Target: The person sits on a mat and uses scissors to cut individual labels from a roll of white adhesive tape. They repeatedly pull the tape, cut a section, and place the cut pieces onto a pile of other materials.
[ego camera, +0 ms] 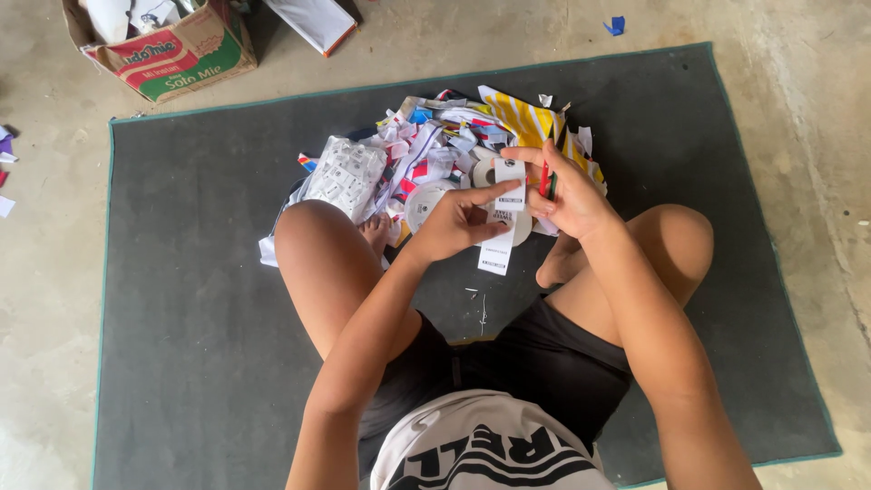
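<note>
A strip of white printed labels (502,227) hangs down between my two hands above my crossed legs. My left hand (463,220) pinches the strip from the left, its forefinger laid across it. My right hand (567,192) holds the strip's top end with its fingertips and also grips a red-handled tool (545,179), probably scissors, against the palm. Just beyond my hands lies a pile of cut labels and coloured scraps (454,145), with a roll of white label tape (426,201) at its near edge.
I sit cross-legged on a dark grey mat (200,299) on a concrete floor. A clear bag of white labels (347,177) lies left of the pile. A cardboard box (172,50) stands at the top left, off the mat. Scraps (5,163) dot the floor.
</note>
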